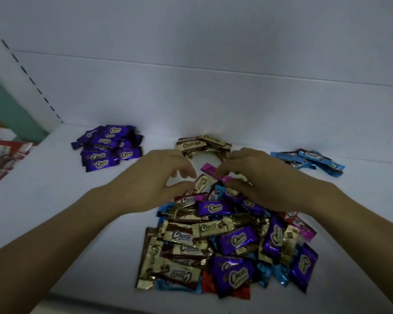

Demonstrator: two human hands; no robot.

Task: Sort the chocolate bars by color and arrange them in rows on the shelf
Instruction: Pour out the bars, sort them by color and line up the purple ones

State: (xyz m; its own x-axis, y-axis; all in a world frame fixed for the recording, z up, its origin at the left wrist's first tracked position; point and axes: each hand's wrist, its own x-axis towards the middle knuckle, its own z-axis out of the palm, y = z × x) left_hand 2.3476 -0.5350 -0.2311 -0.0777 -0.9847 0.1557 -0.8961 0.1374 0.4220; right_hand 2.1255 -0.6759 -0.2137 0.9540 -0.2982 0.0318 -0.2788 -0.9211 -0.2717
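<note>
Fingers of our right hand pinch a pink bar; left fingers curl beside a gold bar. Let's lift only pink.

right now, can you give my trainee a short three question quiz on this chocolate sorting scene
1. True or false: the purple pile lies at the back left of the shelf.
2. Which bar does the right hand pinch? A pink, B red, C blue.
3. How many sorted piles lie behind the mixed heap?
Key: 1 true. 2 A, the pink bar. 3 three: purple, the gold pile and the blue pile.
</note>
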